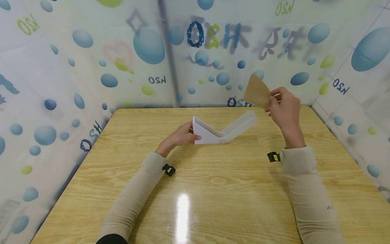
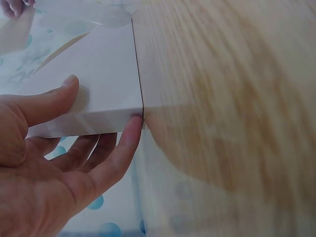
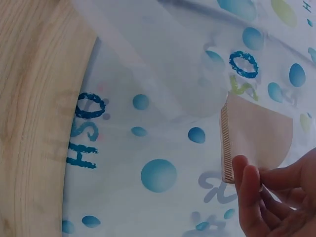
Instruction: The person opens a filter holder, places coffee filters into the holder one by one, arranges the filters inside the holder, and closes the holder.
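Note:
My left hand (image 1: 182,134) grips the back end of a white wedge-shaped box (image 1: 208,135) on the table, thumb on its near side. In the left wrist view the thumb lies on the textured side of the box (image 2: 106,69) and the fingers reach round its end. A translucent lid (image 1: 240,126) is swung open to the right. Brown paper edges (image 2: 58,51) show at the box's mouth. Up to the right, above the lid, my right hand (image 1: 284,106) pinches a brown cone coffee filter (image 1: 256,90) by its corner; its crimped seam (image 3: 226,143) shows in the right wrist view.
The wooden table (image 1: 231,189) spreads out beneath both arms, with a bright light reflection (image 1: 182,217) near its front. Behind it and at the sides hangs a patterned curtain (image 1: 189,71) with blue and green dots. A small black wrist camera (image 1: 169,169) sits at my left cuff.

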Motion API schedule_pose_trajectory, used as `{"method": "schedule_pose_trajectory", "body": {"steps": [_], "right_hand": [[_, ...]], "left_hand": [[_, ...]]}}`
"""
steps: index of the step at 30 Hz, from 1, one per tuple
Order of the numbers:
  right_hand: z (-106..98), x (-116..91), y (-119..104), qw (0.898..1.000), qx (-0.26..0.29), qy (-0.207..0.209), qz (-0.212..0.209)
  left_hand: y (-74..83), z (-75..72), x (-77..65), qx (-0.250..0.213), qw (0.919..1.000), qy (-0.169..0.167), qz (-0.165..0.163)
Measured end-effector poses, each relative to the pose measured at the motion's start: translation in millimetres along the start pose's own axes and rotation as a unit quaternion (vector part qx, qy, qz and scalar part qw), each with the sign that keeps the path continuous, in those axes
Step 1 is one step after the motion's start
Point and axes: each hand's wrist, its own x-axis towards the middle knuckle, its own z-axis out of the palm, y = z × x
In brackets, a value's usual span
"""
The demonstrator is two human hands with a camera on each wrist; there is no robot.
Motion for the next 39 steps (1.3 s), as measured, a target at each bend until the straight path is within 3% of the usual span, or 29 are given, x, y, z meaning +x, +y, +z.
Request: {"method": "schedule_pose_trajectory", "body": {"steps": [14,24,39], "right_hand": [[11.3,-5.3,-12.2,0.998,0.003,-0.016,-0.053],[17.3,-8.8,-18.1,0.997,0.010,-0.043,-0.060],[36.7,-15.4,-25.4,0.992,0.014,-0.071,-0.104]], "left_hand": [[-1.3,0.2,1.7,0.005,1.0000,-0.001,0.005],[-2.2,0.5,3.3,0.006,1.0000,-0.001,0.005],[-2.1,-0.3,1.7,0.006,1.0000,-0.003,0.007]]}}
